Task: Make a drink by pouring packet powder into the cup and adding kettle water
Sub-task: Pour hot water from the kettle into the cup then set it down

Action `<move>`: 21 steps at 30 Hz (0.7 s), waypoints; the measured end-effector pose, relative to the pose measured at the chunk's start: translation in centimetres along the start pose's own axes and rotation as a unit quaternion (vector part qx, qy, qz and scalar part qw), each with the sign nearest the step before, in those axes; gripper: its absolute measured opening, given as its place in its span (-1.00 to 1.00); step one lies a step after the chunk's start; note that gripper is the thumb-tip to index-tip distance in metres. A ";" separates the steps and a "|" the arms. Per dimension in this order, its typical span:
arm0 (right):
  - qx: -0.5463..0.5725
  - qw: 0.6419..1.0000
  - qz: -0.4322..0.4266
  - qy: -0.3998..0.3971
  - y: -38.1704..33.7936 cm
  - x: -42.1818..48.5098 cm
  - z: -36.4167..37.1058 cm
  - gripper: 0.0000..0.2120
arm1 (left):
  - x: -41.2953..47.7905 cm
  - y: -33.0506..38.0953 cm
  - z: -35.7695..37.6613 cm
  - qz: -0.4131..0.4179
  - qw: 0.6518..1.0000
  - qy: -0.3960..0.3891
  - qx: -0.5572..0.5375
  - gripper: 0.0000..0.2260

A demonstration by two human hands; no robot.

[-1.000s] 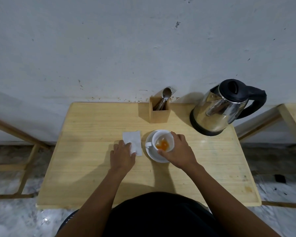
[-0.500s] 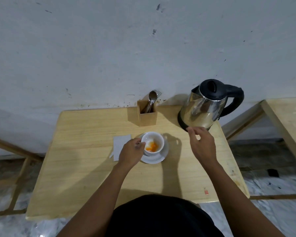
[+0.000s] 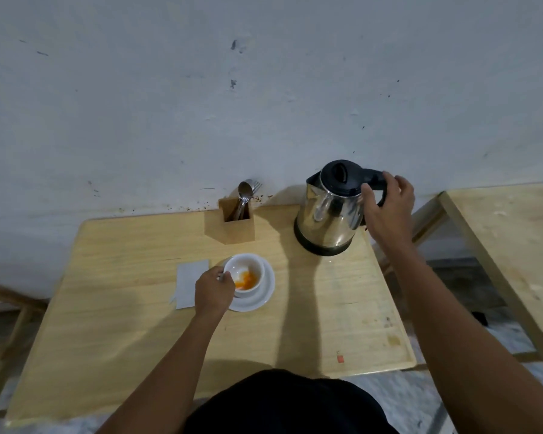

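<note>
A white cup (image 3: pixel 246 270) with orange powder at its bottom stands on a white saucer (image 3: pixel 264 296) in the middle of the wooden table (image 3: pixel 123 308). My left hand (image 3: pixel 213 289) grips the cup at its left side, by the handle. A steel kettle (image 3: pixel 329 211) with a black lid and black handle stands at the back right of the table. My right hand (image 3: pixel 387 205) reaches around the kettle's handle, fingers curled over it and thumb at the front. A flat white packet (image 3: pixel 190 281) lies just left of the cup.
A wooden holder (image 3: pixel 232 223) with spoons and a fork stands at the back by the wall, left of the kettle. A second wooden table (image 3: pixel 508 245) is to the right, across a gap. The wall runs right behind the table.
My left hand left the packet and took the cup's left side. My right hand let go of the cup and travelled back right to the kettle's handle.
</note>
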State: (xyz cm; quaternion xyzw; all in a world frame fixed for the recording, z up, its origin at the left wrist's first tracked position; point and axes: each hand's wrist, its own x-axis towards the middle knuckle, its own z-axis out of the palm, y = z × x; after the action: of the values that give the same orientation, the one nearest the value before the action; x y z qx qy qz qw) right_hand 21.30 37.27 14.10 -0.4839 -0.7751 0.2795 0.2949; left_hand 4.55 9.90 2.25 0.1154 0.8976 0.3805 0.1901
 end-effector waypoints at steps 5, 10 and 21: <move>-0.052 0.994 -0.017 -0.092 0.7 4.0 -0.2 -0.40 | -0.3 0.8 0.3 -0.033 0.999 0.020 -0.012 -0.78; -0.027 0.975 -0.030 -0.218 1.3 8.7 -1.0 -0.48 | -0.9 1.2 1.0 -0.034 0.998 0.052 -0.001 -0.77; 0.048 0.967 -0.038 -0.247 4.2 11.6 -0.9 -0.27 | -1.4 2.7 0.9 -0.057 0.995 0.058 0.051 -0.75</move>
State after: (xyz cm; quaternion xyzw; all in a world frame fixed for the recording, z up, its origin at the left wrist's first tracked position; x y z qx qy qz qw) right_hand 20.29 49.58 13.86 -0.3556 -0.8274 0.4155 0.1273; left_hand 6.36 11.81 4.03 0.0515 0.9306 0.3286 0.1528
